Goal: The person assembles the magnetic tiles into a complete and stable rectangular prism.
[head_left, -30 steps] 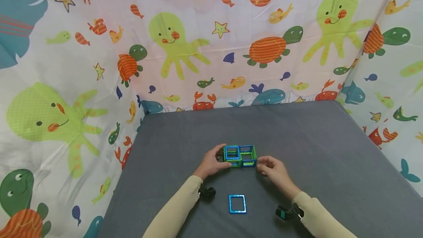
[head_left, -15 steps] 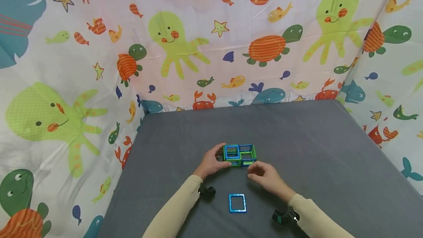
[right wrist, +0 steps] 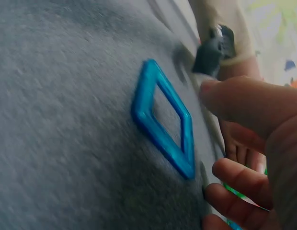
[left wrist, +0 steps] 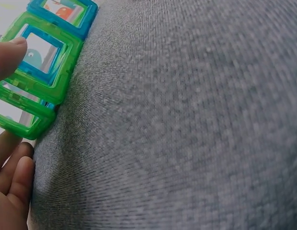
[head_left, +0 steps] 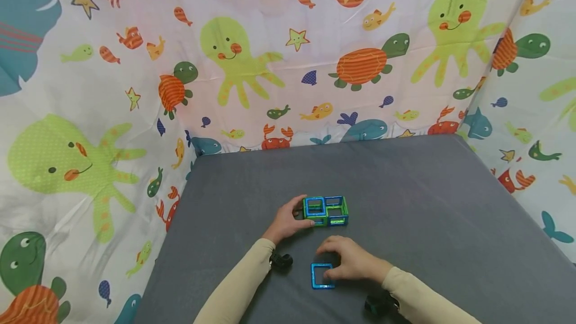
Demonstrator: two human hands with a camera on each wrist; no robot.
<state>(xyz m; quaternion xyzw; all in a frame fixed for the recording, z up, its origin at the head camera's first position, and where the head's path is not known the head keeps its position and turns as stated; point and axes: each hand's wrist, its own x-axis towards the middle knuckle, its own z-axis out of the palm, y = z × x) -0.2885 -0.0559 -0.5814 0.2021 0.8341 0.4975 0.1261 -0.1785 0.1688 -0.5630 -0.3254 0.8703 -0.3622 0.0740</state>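
On the grey cloth stands a box-like structure of green and blue magnetic tiles (head_left: 336,218), two cells wide, with a blue square frame over its left cell. My left hand (head_left: 288,220) grips its left end, the thumb (left wrist: 8,56) at the near face and the fingers round the far side. Closer to me lies a single blue square magnetic tile (head_left: 323,286), flat on the cloth. Over it hovers my right hand (head_left: 353,260), thumb and fingers spread apart with nothing between them. In the right wrist view the blue tile (right wrist: 151,122) appears apart from the fingertips.
A grey cloth-covered table (head_left: 405,189) spreads around both hands. White curtains (head_left: 288,79) printed with sea animals hang along its back and sides. Each wrist wears a black camera; the left one (head_left: 282,261) is near the loose tile.
My right hand has left the right end of the tile structure and come down and left to above the loose blue tile. The left hand and the structure stay in place.
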